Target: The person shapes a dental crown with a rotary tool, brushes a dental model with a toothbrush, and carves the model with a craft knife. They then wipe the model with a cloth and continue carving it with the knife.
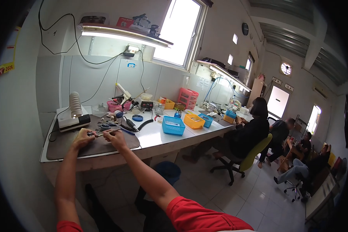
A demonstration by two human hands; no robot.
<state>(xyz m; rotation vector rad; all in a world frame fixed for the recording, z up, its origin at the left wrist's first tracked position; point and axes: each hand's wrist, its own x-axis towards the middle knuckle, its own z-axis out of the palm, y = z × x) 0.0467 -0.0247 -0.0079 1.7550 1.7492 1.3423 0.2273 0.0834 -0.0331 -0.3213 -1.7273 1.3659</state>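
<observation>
Over the brown mat (60, 149) at the bench's near left end, my two hands work close together. My right hand (115, 139) is closed around a thin pen-like tool (111, 130), whose tip points left towards my other hand. Pinched in the fingers of my left hand (83, 139) is a small dark piece (91, 134), too small to name. Just beyond my hands lie scissors with blue handles (105, 126) among several loose hand tools. A white device with a ribbed hose (74, 120) stands behind my left hand.
Right of the mat lie a black handpiece with a coiled cord (131, 124) and a blue tape roll (137, 118). Blue (173, 125) and yellow baskets (194, 121) stand farther along. A co-worker (251, 127) sits at the bench. A blue bin (168, 172) is underneath.
</observation>
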